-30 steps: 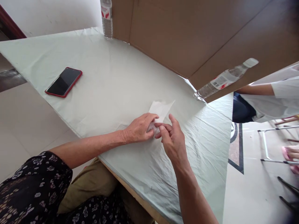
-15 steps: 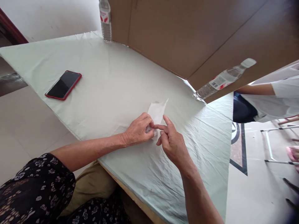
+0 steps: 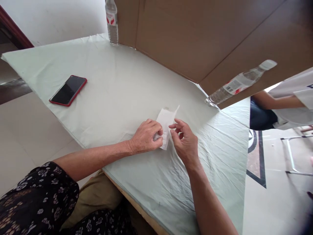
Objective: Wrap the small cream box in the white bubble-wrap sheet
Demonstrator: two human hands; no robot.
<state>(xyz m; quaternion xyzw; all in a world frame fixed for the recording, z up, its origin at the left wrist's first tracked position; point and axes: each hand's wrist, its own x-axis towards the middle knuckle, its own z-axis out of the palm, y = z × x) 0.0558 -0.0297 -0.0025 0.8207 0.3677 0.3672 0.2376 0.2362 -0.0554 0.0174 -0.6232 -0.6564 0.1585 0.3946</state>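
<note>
A thin white sheet (image 3: 165, 119), like paper or film, lies on the pale green tablecloth (image 3: 110, 91) between my hands. Curled over its left side, my left hand (image 3: 148, 136) is closed around something clear and crinkled (image 3: 156, 135), mostly hidden by the fingers. Just right of the sheet is my right hand (image 3: 184, 140), its fingers bent and apart, with nothing seen between them.
A black phone in a red case (image 3: 68, 90) lies at the left. Brown cardboard (image 3: 186, 39) stands behind, with a bottle (image 3: 112, 26) at its left and another bottle (image 3: 234, 85) at its right. Beyond the right edge sits a person (image 3: 288, 104).
My right hand has moved off my left fingertips to the right, and its pointing finger has bent. More of the sheet's lower part shows. The whole view has shifted slightly.
</note>
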